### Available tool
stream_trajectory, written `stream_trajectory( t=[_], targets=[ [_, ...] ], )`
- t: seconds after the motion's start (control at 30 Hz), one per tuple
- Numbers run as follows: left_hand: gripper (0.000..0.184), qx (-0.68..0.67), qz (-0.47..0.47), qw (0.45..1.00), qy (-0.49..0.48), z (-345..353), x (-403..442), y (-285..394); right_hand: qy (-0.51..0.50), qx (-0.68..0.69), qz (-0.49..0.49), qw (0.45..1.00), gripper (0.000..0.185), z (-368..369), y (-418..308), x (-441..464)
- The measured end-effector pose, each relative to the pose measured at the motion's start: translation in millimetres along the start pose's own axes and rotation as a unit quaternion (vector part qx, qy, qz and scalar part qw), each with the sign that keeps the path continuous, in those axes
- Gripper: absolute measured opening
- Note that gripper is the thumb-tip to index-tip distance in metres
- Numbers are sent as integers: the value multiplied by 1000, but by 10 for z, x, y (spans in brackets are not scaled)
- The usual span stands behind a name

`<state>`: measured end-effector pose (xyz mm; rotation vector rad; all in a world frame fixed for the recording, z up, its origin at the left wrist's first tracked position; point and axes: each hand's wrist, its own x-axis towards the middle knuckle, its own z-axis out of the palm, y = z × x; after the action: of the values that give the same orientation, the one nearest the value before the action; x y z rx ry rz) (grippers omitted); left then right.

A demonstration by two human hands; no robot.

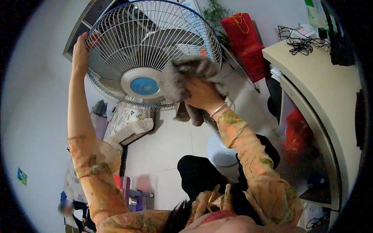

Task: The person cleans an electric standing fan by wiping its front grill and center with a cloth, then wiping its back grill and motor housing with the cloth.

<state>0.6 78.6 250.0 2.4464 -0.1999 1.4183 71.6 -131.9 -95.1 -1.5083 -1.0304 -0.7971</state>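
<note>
We are steadying the round wire-caged fan [143, 73] at upper centre, our left hand [81, 52] curling around its rim at upper left, while our right hand [204, 94] is clutching a fuzzy, crumpled grey cloth [175, 83] mid-frame.

One view, head-mounted: the camera sits on the wearer's head and faces forward and down. Field wide and rounded, dark at the corners. Nearest the lens, at the bottom: the wearer's sleeves [252, 155] and dark-clad knees [198, 174]. Mid-depth: left hand [81, 54], right hand [204, 94] and fan [142, 79], the fan filling much of the upper middle. Floor [167, 143] seen from above, farther off. Wall [39, 101] bounds the left, table [311, 70] the right.
</note>
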Motion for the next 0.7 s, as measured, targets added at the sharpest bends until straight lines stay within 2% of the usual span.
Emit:
stream_trajectory(
  t=[0.03,0.07,0.17,0.27,0.3,0.37,0.4,0.43,0.57,0.63,0.7],
  targets=[
    [52,-22,-84,995,-51,-51,13,67,18,-51,15,998,44,-158,-1,-8],
    [52,-30,-86,995,-43,-60,19,66,35,-103,29,994,45,-251,46,-23],
    [50,-57,-76,995,-20,-38,-17,64,151,-148,-47,976,47,-330,418,79],
    [49,-54,-108,993,-16,16,-159,290,240,-98,-144,955,46,-410,469,192],
    [48,-77,-115,990,-14,0,-130,221,238,-57,-131,961,47,-350,565,165],
    [48,-40,-79,996,-34,-55,-114,168,214,126,-15,969,49,-280,670,6],
    [48,-21,-60,997,-44,-67,-98,142,207,174,25,962,51,-215,694,-43],
    [48,-75,-101,992,-10,-31,-87,168,204,222,64,951,52,-151,716,-92],
    [46,-22,-76,997,10,17,-149,304,222,236,147,934,62,131,712,-222],
    [44,-16,-79,996,24,36,-181,357,231,153,115,954,60,154,643,-202],
    [42,-35,-94,994,39,26,-172,342,235,-21,9,972,52,81,525,-134]
  ],
)
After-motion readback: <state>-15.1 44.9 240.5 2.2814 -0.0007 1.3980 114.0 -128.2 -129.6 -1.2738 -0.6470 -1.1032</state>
